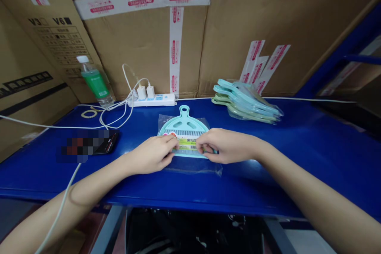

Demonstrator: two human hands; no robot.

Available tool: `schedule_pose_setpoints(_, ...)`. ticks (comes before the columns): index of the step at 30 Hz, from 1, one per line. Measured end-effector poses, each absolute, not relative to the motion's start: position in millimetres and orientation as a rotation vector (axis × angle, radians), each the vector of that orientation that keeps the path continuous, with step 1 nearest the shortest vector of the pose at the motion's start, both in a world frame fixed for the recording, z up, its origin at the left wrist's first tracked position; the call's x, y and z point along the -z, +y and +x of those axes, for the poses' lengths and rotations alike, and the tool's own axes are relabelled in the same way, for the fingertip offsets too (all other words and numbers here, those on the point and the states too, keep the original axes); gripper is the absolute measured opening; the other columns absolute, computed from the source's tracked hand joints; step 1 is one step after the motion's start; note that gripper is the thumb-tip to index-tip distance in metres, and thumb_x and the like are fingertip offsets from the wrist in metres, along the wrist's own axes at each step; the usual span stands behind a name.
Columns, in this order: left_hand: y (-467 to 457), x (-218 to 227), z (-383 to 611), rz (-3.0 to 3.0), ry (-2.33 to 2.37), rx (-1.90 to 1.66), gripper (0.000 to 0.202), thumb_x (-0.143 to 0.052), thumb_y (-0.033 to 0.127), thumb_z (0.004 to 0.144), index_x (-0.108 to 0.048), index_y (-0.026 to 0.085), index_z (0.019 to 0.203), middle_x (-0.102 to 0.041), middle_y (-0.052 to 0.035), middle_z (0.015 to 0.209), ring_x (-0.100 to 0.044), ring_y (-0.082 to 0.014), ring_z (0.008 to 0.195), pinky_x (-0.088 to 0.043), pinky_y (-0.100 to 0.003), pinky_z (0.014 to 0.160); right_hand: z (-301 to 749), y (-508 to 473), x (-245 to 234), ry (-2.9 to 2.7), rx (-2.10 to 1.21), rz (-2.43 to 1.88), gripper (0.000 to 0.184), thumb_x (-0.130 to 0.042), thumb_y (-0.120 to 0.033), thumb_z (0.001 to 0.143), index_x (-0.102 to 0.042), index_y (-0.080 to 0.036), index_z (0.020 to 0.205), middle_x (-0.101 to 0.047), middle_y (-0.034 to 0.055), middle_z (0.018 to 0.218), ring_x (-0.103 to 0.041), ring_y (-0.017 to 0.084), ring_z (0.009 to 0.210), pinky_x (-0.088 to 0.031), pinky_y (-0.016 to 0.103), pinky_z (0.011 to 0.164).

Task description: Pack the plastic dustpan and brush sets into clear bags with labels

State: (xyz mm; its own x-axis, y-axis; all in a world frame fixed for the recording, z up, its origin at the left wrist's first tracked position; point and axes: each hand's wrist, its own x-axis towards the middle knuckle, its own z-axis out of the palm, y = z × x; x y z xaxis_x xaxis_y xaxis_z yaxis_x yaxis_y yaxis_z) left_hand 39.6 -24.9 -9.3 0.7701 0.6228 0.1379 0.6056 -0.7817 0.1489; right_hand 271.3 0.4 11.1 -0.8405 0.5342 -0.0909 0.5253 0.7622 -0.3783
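A light blue dustpan and brush set point(184, 120) lies on the blue table in front of me, its looped handle pointing away. Grey bristles show across its middle, under a yellow-green label point(187, 141) with printed text. Clear plastic bag film point(195, 166) surrounds the set and spreads toward me. My left hand point(156, 152) is closed at the set's left side, fingers curled over the label's edge. At the right side, my right hand point(224, 146) is closed too, with its fingers bent against the label and dustpan edge. The palms and some fingertips are hidden.
Bagged blue and green dustpan sets point(247, 101) are stacked at the back right. A power strip point(153, 100) with chargers and white cables, a green-labelled bottle point(97, 83) and a dark phone-like device point(105, 143) are on the left. Cardboard point(143, 43) walls the back.
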Motion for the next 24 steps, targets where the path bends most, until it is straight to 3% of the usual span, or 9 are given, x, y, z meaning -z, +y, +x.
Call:
schedule_pose_setpoints(5,-26.7,7.7,39.0,2.851,0.995,-0.214,0.011,-0.046,0.007,0.082,-0.052,0.016,0.086,-0.058,-0.0005,0.079,-0.054,-0.0129,0.061,-0.044,-0.026,0.058,272.4,2.1,-9.9,-2.894,-0.679,-0.851,0.007,-0.056,-0.011,0.078,-0.061,-0.016,0.075,-0.051,-0.0055,0.056,-0.047,0.010,0.052,-0.035,0.024,0.058)
schedule_pose_setpoints(11,-26.8,7.7,38.9,2.989,0.968,-0.213,0.011,-0.045,0.010,0.085,-0.054,0.015,0.087,-0.056,-0.0043,0.089,-0.055,-0.0158,0.075,-0.047,-0.028,0.067,270.9,5.7,-6.4,-2.853,-0.719,-0.790,0.010,-0.055,-0.016,0.083,-0.061,-0.016,0.074,-0.051,-0.0055,0.056,-0.043,0.009,0.050,-0.031,0.022,0.054)
schedule_pose_setpoints(17,-26.1,9.8,37.0,3.003,0.958,-0.183,0.010,-0.045,0.011,0.086,-0.054,0.015,0.088,-0.057,-0.0041,0.087,-0.055,-0.0148,0.071,-0.046,-0.027,0.064,268.5,7.6,-3.8,-2.855,-0.737,-0.798,0.019,-0.051,-0.016,0.087,-0.056,-0.017,0.068,-0.049,-0.0050,0.057,-0.042,0.009,0.052,-0.029,0.023,0.054)
schedule_pose_setpoints(24,-26.1,7.8,37.7,2.883,0.943,-0.181,0.012,-0.044,0.009,0.085,-0.052,0.016,0.089,-0.060,-0.0014,0.081,-0.056,-0.0138,0.066,-0.045,-0.026,0.061,266.0,4.7,-2.6,-2.839,-0.795,-0.804,0.007,-0.058,-0.011,0.082,-0.058,-0.016,0.087,-0.043,-0.0090,0.055,-0.040,0.009,0.049,-0.030,0.022,0.054)
